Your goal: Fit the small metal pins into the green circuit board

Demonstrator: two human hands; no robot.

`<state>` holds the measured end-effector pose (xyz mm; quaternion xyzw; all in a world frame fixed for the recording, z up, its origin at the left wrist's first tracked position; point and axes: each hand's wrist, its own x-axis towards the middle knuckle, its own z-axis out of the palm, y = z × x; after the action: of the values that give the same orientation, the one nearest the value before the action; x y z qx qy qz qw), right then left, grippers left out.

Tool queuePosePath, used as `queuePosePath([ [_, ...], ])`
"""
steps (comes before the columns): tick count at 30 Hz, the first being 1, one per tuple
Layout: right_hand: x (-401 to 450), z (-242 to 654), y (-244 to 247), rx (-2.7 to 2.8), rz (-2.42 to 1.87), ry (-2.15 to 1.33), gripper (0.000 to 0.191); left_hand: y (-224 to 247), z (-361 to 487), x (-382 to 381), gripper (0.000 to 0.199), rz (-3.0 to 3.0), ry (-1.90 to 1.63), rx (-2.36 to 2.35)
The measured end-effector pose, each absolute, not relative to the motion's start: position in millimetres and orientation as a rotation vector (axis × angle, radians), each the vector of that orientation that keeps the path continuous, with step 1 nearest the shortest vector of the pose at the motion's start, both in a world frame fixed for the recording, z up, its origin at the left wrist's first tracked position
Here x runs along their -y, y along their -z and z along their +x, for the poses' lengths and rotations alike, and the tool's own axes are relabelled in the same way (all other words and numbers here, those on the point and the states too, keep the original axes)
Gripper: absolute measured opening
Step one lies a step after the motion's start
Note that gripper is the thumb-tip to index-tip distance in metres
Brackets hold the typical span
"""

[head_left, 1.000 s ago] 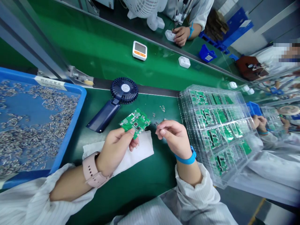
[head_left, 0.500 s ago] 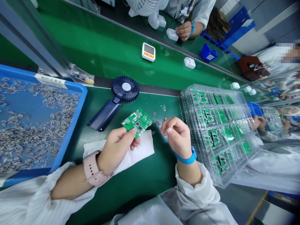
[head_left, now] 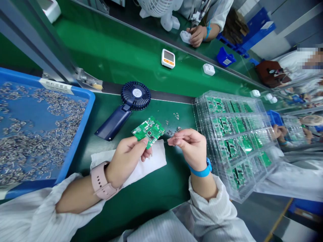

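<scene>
My left hand [head_left: 131, 156] grips a green circuit board [head_left: 148, 130] by its near edge, thumb on top, above a folded white cloth [head_left: 153, 161]. To the right of the board is my right hand [head_left: 190, 144], its thumb and fingertips pinched together. Whatever small thing may be between those fingertips is too tiny to make out. Just beyond them, small metal pieces [head_left: 178, 128] lie scattered on the green bench.
A blue tray [head_left: 83, 131] of many small bent metal parts stands at left. Behind the board lies a dark blue handheld fan [head_left: 122, 112]. Stacked clear plastic trays [head_left: 199, 117] with green boards stand right. Across the green belt [head_left: 113, 50], carrying white devices, a co-worker's hand [head_left: 198, 35] holds a white piece.
My right hand has turned, its pinched fingertips now pointing left toward the board. The left hand and board are nearly still. White devices on the belt have shifted right.
</scene>
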<state>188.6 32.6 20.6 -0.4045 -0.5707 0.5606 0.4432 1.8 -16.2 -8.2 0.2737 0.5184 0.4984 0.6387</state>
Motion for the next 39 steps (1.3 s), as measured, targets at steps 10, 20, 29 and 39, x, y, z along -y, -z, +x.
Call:
queuePosePath([
  [10,-35,187,-17,1.56,-1.05,-1.124,0.012,-3,3,14,0.031,0.717,-1.102,-1.223],
  [20,-38,186,-20,1.965,-1.079,-0.696,0.011,-5,1,16,0.032,0.815,-1.054,-1.242],
  [29,-41,185,-22,2.219,-0.91,-0.453,0.018,-6,-1,13,0.035,0.842,-0.994,-1.212],
  [39,-36,180,-17,2.142,-0.984,-0.503,0.017,-3,-1,12,0.035,0.681,-0.988,-1.256],
])
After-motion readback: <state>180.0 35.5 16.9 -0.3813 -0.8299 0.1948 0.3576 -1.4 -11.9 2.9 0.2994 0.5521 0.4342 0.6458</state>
